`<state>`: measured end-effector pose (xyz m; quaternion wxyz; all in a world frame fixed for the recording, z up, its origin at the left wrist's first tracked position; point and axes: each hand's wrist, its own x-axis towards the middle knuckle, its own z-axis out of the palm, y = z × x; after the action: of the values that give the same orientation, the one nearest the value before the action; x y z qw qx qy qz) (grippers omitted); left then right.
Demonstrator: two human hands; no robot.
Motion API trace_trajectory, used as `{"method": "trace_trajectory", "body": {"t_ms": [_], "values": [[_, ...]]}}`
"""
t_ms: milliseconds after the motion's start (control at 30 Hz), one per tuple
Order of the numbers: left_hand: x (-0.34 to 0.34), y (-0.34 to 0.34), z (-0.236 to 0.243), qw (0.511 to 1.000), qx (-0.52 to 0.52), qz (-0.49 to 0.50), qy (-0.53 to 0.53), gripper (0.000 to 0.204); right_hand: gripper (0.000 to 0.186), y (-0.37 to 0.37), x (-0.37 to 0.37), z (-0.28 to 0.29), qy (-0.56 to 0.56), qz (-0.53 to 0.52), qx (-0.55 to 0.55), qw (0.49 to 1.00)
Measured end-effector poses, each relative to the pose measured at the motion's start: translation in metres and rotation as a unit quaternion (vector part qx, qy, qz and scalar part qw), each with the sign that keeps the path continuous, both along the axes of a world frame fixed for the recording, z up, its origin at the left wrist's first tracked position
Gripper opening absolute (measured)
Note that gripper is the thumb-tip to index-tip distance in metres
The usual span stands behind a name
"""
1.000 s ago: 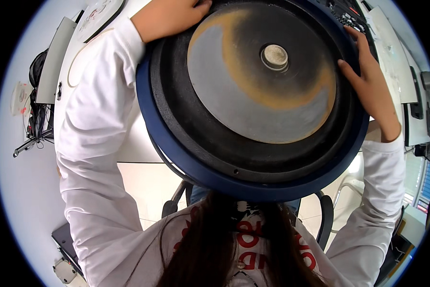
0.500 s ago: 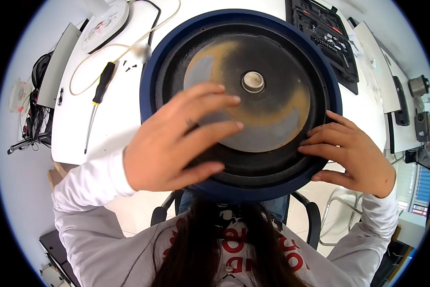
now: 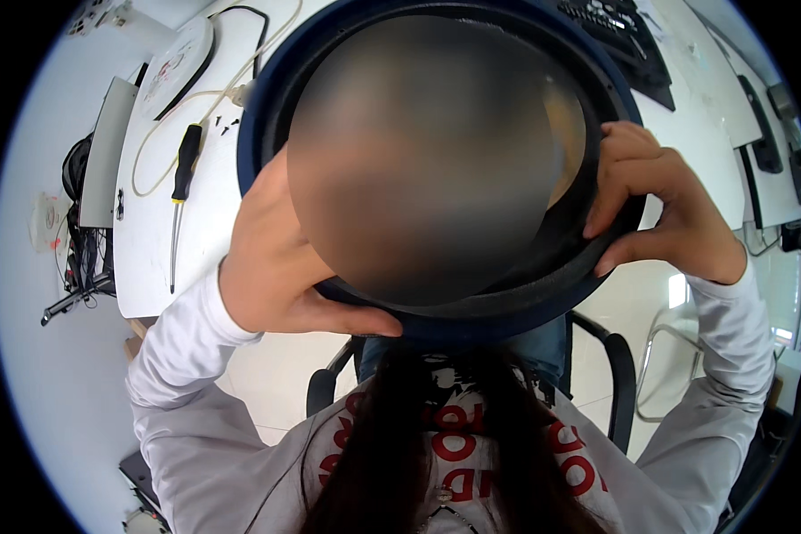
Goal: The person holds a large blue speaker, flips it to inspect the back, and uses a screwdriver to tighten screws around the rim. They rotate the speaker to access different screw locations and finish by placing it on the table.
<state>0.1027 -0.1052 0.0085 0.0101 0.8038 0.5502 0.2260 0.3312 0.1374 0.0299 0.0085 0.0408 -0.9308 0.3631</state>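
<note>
A large round pan-like body (image 3: pixel 498 333) with a dark blue rim and black inner wall lies before me, overhanging the table's near edge. A blurred patch covers most of its inside; a brownish strip of its inner disc (image 3: pixel 563 133) shows at the right. My left hand (image 3: pixel 262 258) lies over the left front rim with the thumb along it. Its other fingers reach inward and vanish in the blur. Across from it, my right hand (image 3: pixel 663 205) clasps the right rim, fingers inside and thumb at the near side.
To the left lie a black-and-yellow screwdriver (image 3: pixel 185 173), several small dark screws (image 3: pixel 232 122) and a pale cable (image 3: pixel 138 165). A white round stand base (image 3: pixel 183 67) is behind them. An open tool case (image 3: pixel 623 44) sits at the far right. Chair armrests (image 3: pixel 620 369) flank me.
My left hand has come down from hovering over the disc onto the left front rim. The right hand has taken a firmer hold of the right rim. The view has shifted a little.
</note>
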Motion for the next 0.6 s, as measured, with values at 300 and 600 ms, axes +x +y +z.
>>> {"method": "trace_trajectory", "body": {"t_ms": [300, 600], "values": [[0.009, -0.006, -0.009, 0.998, 0.061, 0.007, 0.024, 0.055, 0.044, 0.007, 0.021, -0.023, 0.177, 0.003, 0.127, 0.976], [0.003, -0.011, -0.015, 0.993, 0.097, 0.035, -0.051, 0.047, 0.033, 0.006, 0.011, -0.021, 0.141, 0.002, 0.004, 0.99]]}}
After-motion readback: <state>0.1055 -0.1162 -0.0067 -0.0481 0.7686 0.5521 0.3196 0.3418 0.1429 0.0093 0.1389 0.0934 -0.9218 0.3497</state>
